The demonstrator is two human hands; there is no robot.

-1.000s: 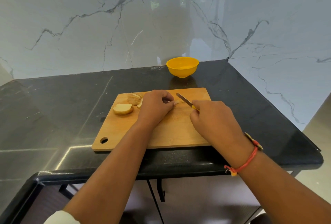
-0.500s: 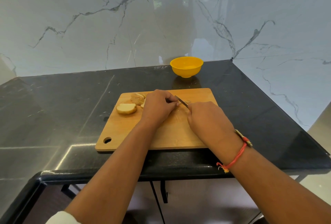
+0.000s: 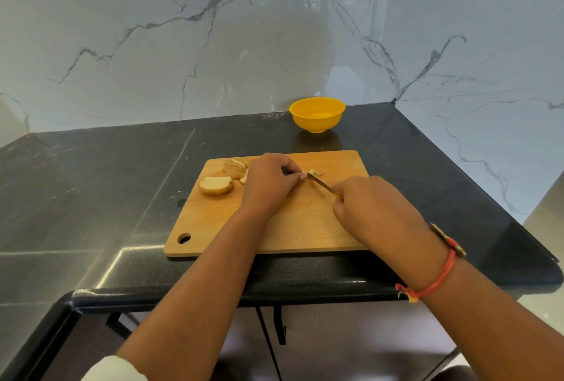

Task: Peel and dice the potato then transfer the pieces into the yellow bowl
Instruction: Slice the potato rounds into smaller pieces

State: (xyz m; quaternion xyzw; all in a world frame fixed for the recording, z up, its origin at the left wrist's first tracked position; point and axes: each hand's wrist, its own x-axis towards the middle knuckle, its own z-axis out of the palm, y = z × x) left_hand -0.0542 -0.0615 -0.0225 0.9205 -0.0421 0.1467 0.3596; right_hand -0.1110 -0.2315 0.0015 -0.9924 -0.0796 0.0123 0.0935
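No readable writing anywhere. Mid-frame, flat rectangular wooden cutting board (image 3: 274, 228) with rounded corners and a hanging hole at its lower-left corner, lying on glossy black speckled tabletop (image 3: 91, 197), near edge close to the tabletop's front rim. Left hand (image 3: 268, 182) fingers curled down, pinning a potato piece (image 3: 303, 175); right hand (image 3: 375, 213) fingers wrapped around a knife (image 3: 320, 184), blade tip at that piece. Rounded potato slices (image 3: 215, 185) left of center. Smooth yellow bowl (image 3: 317, 113) above, by the marble wall, well apart from the board.
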